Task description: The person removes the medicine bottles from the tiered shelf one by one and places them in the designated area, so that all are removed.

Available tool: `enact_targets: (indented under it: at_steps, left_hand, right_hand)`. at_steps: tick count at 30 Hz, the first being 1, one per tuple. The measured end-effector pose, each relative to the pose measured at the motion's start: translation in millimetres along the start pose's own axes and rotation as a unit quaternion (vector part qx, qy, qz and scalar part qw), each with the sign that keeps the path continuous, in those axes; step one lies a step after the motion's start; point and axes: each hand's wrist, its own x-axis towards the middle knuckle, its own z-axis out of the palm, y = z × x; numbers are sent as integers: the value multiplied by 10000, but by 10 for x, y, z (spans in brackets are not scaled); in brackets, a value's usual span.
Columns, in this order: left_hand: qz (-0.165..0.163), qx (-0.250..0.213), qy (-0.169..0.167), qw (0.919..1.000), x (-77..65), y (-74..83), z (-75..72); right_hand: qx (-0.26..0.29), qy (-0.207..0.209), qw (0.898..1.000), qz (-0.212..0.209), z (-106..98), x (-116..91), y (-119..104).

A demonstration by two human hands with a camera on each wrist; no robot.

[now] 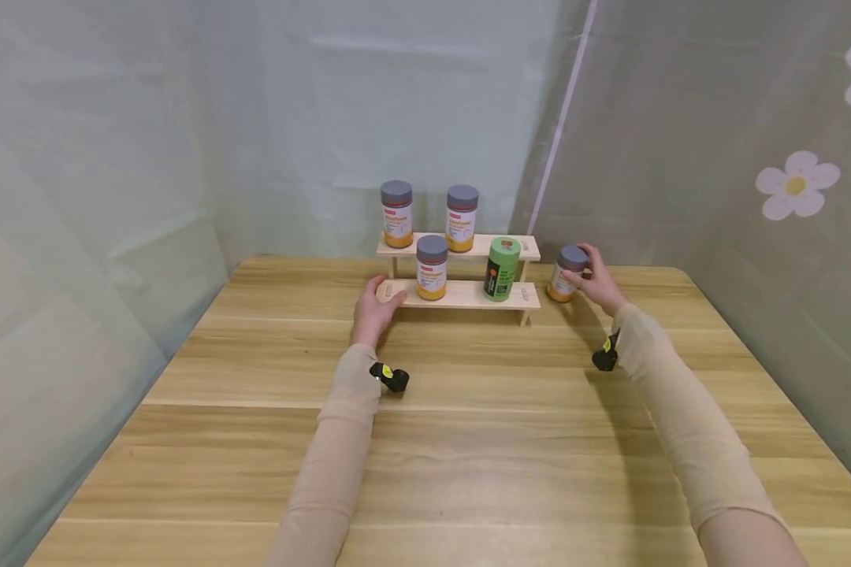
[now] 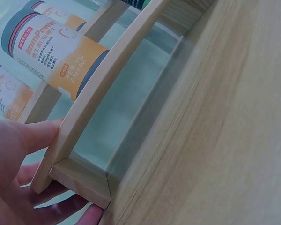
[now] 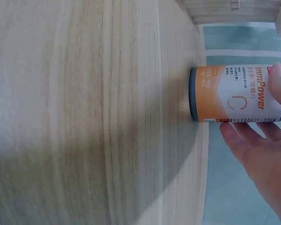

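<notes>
A two-tier wooden rack stands at the back of the table. My left hand grips its lower tier at the left end; in the left wrist view the thumb lies on the board's edge, the other fingers under it. To the right of the rack my right hand holds a supplement bottle with a grey cap and a white and orange label. In the right wrist view the bottle is upright, its base right at the tabletop, between thumb and fingers.
Two like bottles, one left and one right, stand on the upper tier. A third bottle and a green canister share the lower tier. Behind the wooden table hang pale curtains.
</notes>
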Motion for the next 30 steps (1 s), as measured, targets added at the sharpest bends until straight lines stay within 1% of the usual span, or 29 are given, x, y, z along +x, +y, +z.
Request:
enact_targets:
  at_steps: [5, 9, 11, 13, 15, 18, 20, 25, 30]
  left_hand:
    - [-17, -14, -17, 10000, 8, 12, -10]
    - [-39, 1, 11, 10000, 4, -6, -28]
    - [-27, 23, 2, 10000, -5, -19, -34]
    - [-23, 16, -21, 10000, -11, -29, -36]
    - [-24, 4, -53, 10000, -12, -38, -37]
    - [-46, -31, -67, 10000, -11, -35, -38]
    - [-52, -43, -67, 10000, -8, -31, -37]
    - [-41, -40, -46, 10000, 8, -27, -25]
    - [-31, -62, -69, 10000, 22, -28, -6]
  right_hand:
    - [-244, 3, 9996, -127, -23, 23, -6]
    - [-452, -48, 9989, -105, -10, 32, -2]
    - [-467, -52, 9989, -87, 0, 19, -4]
    - [-431, -71, 9990, 40, 19, -47, -119]
    - [-473, -31, 9988, 88, 26, -64, -131]
    - [-495, 107, 9986, 149, 25, -74, -189]
    - [-438, 317, 9985, 67, 14, -20, -141]
    - [-80, 775, 9969, -40, 2, 13, -309]
    - [-96, 880, 9961, 41, -29, 26, -408]
